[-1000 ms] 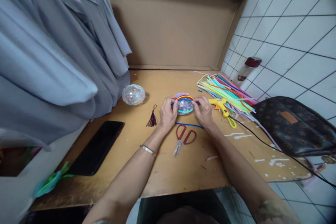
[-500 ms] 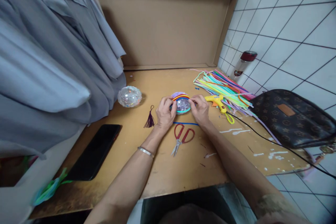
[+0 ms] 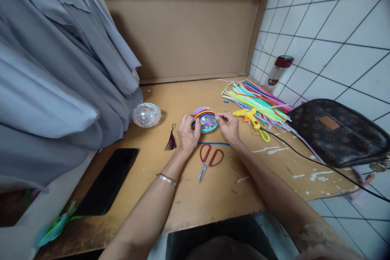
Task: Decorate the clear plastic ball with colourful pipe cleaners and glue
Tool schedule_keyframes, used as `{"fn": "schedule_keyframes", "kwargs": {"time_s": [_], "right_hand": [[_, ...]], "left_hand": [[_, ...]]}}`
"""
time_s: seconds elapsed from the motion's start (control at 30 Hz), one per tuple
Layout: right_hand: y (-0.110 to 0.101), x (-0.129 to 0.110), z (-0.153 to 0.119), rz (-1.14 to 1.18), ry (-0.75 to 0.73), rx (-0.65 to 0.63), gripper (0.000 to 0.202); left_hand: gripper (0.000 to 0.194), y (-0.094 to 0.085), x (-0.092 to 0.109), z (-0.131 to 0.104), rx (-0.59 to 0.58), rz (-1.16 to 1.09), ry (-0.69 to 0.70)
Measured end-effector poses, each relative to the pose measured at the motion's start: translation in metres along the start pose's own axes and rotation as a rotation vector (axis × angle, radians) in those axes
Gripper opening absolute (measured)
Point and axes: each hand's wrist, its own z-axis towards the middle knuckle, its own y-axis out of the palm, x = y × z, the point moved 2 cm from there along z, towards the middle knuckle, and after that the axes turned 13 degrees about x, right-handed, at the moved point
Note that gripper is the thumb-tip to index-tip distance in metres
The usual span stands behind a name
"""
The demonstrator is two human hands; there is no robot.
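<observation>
Scene shifted slightly leftward in head view since earlier frame. Striped ball (image 3: 208, 123) held between both hands: left edge gripped by left hand (image 3: 188, 133), fingers curled nearly closed; right edge pinched by right hand (image 3: 229, 128), fingertips almost together. Whether ball is rested on table (image 3: 189, 201) cannot be told. Loose blue strip (image 3: 215, 143) laid between ball and scissors (image 3: 204, 165).

A clear ball (image 3: 208, 123) — red, yellow and blue strips (image 3: 204, 112) arched across it — lies between left hand (image 3: 188, 132) and right hand (image 3: 229, 126).
</observation>
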Motion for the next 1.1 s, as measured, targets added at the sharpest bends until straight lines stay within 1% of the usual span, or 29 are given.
{"fn": "schedule_keyframes", "kwargs": {"time_s": [0.13, 0.27, 0.43, 0.63, 0.83, 1.1], "right_hand": [[0.002, 0.001, -0.002, 0.023, 0.038, -0.012, 0.016], [0.004, 0.002, -0.003, 0.07, 0.096, -0.005, 0.012], [0.004, 0.001, -0.004, 0.062, 0.095, -0.01, 0.012], [0.003, 0.002, -0.004, 0.042, 0.08, -0.028, 0.015], [0.004, 0.004, -0.004, 0.037, 0.109, -0.032, 0.016], [0.004, 0.006, -0.006, 0.039, 0.119, 0.022, 0.016]], "left_hand": [[0.009, 0.0, -0.005, 0.001, 0.013, -0.011, -0.017], [0.01, 0.0, -0.009, -0.001, 0.032, -0.019, -0.06], [0.013, 0.0, -0.019, -0.005, 0.048, -0.021, -0.193], [0.016, 0.003, -0.026, -0.007, 0.065, -0.07, -0.241], [0.015, 0.002, -0.025, -0.007, 0.066, -0.103, -0.258], [0.017, 0.001, -0.019, -0.004, 0.061, -0.136, -0.252]]}}
